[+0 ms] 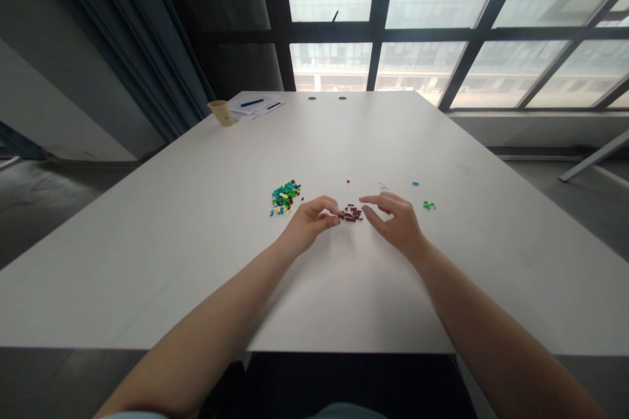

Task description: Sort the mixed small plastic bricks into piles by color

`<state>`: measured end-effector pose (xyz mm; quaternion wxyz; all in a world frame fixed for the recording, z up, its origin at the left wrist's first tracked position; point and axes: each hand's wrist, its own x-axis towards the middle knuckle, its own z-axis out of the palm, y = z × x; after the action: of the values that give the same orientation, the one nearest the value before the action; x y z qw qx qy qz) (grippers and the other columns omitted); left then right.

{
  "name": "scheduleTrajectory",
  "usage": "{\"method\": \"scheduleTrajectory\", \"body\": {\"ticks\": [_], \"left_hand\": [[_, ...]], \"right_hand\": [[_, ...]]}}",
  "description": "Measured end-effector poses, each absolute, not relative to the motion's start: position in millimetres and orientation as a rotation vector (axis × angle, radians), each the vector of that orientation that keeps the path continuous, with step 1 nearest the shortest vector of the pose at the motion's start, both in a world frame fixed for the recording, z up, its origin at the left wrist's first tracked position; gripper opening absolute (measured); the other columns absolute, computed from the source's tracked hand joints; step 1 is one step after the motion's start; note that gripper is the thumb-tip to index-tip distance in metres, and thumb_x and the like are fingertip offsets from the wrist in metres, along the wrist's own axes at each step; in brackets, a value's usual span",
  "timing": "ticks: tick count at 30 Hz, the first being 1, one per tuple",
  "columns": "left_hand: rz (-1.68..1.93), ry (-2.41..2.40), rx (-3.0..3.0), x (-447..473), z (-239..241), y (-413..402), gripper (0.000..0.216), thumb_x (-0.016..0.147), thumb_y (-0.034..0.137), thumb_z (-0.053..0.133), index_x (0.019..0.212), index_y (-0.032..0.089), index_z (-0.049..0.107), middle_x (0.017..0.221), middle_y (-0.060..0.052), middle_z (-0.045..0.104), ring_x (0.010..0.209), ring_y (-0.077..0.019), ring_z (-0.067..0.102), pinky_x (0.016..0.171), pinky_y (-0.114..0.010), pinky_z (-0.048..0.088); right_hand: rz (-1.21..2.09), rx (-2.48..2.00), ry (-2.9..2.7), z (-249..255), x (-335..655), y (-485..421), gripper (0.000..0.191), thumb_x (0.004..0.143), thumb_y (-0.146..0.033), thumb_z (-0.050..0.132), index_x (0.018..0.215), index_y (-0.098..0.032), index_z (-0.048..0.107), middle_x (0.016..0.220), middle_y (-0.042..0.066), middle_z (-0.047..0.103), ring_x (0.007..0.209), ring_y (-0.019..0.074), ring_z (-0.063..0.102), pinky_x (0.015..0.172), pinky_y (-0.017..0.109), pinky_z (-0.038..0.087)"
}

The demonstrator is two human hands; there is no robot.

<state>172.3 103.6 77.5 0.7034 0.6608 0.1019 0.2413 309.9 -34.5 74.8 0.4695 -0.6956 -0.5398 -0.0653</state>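
A small pile of dark brown toy bricks lies on the white table between my hands. At its left edge, my left hand pinches a brown brick between thumb and forefinger. My right hand is on the other side of the pile, thumb and forefinger apart and nothing seen between them. Left of my left hand sits a larger mixed heap of green, blue, yellow and brown bricks. Several green bricks lie to the right of my right hand.
Beyond my hands are a red brick, white bricks and a blue brick. A paper cup stands at the table's far left, beside papers with a blue pen. The table's front edge is near my body.
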Motion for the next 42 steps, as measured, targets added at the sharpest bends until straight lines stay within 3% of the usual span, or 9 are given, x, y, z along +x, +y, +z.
{"method": "scheduleTrajectory", "body": {"ticks": [5, 12, 19, 24, 33, 37, 42], "left_hand": [[0.388, 0.278, 1.291, 175.5, 66.5, 102.0, 0.021, 0.053, 0.033, 0.077, 0.065, 0.019, 0.067, 0.075, -0.001, 0.061, 0.074, -0.0127, 0.054, 0.074, -0.027, 0.04], [0.254, 0.28, 1.314, 176.5, 61.0, 99.9, 0.024, 0.057, 0.037, 0.075, 0.067, 0.016, 0.068, 0.071, -0.003, 0.064, 0.071, -0.0128, 0.054, 0.07, -0.025, 0.041], [0.286, 0.527, 1.379, 175.9, 62.2, 105.6, 0.032, 0.062, 0.037, 0.071, 0.091, 0.023, 0.067, 0.083, -0.001, 0.063, 0.07, -0.009, 0.052, 0.062, -0.019, 0.039], [0.356, 0.604, 1.37, 174.0, 68.5, 110.7, 0.031, 0.061, 0.039, 0.07, 0.086, 0.021, 0.066, 0.082, -0.002, 0.059, 0.07, -0.0086, 0.051, 0.061, -0.018, 0.039], [0.369, 0.595, 1.309, 172.4, 75.5, 112.9, 0.029, 0.062, 0.038, 0.07, 0.083, 0.02, 0.063, 0.078, 0.0, 0.057, 0.067, -0.0066, 0.05, 0.059, -0.017, 0.038], [0.461, 0.609, 1.262, 168.7, 79.9, 129.7, 0.032, 0.064, 0.039, 0.067, 0.088, 0.02, 0.06, 0.08, 0.0, 0.056, 0.064, -0.0062, 0.05, 0.057, -0.018, 0.039], [0.836, 0.77, 1.415, 161.0, 75.6, 171.2, 0.033, 0.066, 0.032, 0.058, 0.098, 0.021, 0.056, 0.072, 0.002, 0.054, 0.053, -0.0066, 0.044, 0.049, -0.019, 0.034]], "right_hand": [[-0.068, -1.519, -1.498, 78.8, 296.8, -35.0, 0.019, 0.077, -0.028, 0.057, 0.091, -0.023, 0.068, 0.064, 0.0, 0.056, 0.059, 0.0105, 0.048, 0.06, 0.025, 0.041], [-0.034, -1.563, -1.525, 69.9, 293.6, -30.2, 0.017, 0.078, -0.027, 0.057, 0.088, -0.025, 0.069, 0.063, 0.0, 0.053, 0.062, 0.0113, 0.048, 0.061, 0.025, 0.041], [0.004, -1.856, -1.342, 60.9, 319.9, -29.2, 0.018, 0.078, -0.027, 0.056, 0.086, -0.023, 0.071, 0.065, 0.0, 0.055, 0.059, 0.011, 0.048, 0.061, 0.024, 0.039], [0.135, -2.129, -1.213, 37.9, 343.3, -26.6, 0.019, 0.075, -0.029, 0.057, 0.084, -0.023, 0.072, 0.067, 0.001, 0.056, 0.06, 0.0117, 0.05, 0.061, 0.025, 0.038], [0.231, -2.209, -1.236, 28.6, 343.4, -24.1, 0.02, 0.074, -0.032, 0.057, 0.088, -0.029, 0.072, 0.067, 0.001, 0.057, 0.061, 0.0129, 0.05, 0.06, 0.025, 0.037], [0.192, -2.178, -1.167, 33.5, 345.3, -25.5, 0.026, 0.077, -0.036, 0.053, 0.09, -0.023, 0.072, 0.069, 0.003, 0.062, 0.062, 0.014, 0.053, 0.06, 0.026, 0.037], [0.129, -2.144, -1.021, 42.2, 343.8, -26.3, 0.032, 0.079, -0.038, 0.048, 0.08, -0.018, 0.072, 0.072, 0.005, 0.067, 0.067, 0.0159, 0.057, 0.063, 0.026, 0.038]]}}
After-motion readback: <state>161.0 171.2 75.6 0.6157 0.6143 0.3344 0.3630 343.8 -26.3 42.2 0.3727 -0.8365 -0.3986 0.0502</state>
